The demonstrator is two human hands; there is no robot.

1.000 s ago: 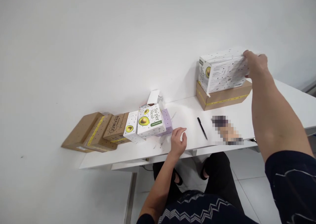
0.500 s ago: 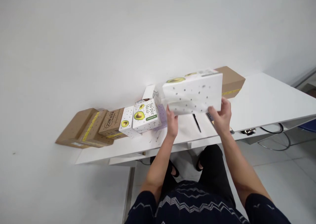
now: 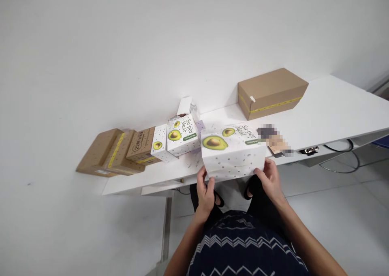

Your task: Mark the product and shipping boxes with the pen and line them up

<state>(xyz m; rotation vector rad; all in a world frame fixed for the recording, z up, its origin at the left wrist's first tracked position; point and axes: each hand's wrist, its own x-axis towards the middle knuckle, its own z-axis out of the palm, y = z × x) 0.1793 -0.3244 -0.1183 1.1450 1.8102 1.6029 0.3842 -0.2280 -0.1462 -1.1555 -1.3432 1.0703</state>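
Left hand [image 3: 206, 189], lower middle of the frame, is partly closed, gripping the near left corner of a white avocado-print box [image 3: 232, 158], just right of the frame's center. Right hand [image 3: 270, 180], farther right, is part-curled on the same box's near right corner. Beyond, toward the upper right, sits a brown carton [image 3: 269, 95].

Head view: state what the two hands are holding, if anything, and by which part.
The large white Su-per Meal box, held by the lower corners of its near side: left hand at the left corner, right hand at the right.
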